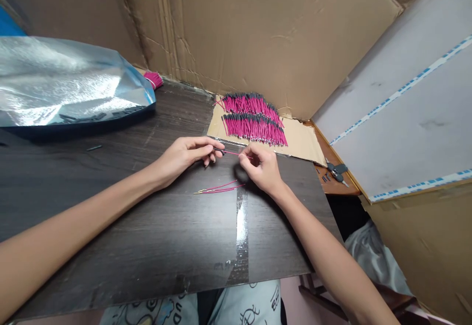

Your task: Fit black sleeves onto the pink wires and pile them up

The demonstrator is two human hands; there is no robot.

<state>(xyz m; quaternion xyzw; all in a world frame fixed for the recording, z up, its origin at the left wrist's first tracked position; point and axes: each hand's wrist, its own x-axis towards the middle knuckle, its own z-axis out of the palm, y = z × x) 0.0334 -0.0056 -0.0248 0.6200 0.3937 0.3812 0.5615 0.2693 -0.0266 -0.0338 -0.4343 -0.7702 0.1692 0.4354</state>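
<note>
- In the head view, your left hand (199, 151) had its thumb and fingers pinched on 1 end of a thin pink wire (231, 153).
- A small dark bit (220, 151) showed at those fingertips; you could not tell if it was around the wire or beside it.
- Your right hand (262, 166) had its thumb and fingers pinched on the wire too, farther right.
- The wire was between your 2 hands, over the dark table (147, 246), near the cardboard sheet (304, 140).
- It looked very light, smooth and bendy, so it would likely bend if pushed from far back. Close to the tip seemed the best place to hold it.
- A few loose wires (218, 189) lay near you on the table.
- The sheet held 2 rows of pink wires (254, 129) with black ends.
- The shiny silver bag (70, 79) looked soft, and dark little sticks (83, 117) showed along its low edge, seemingly inside.
</note>
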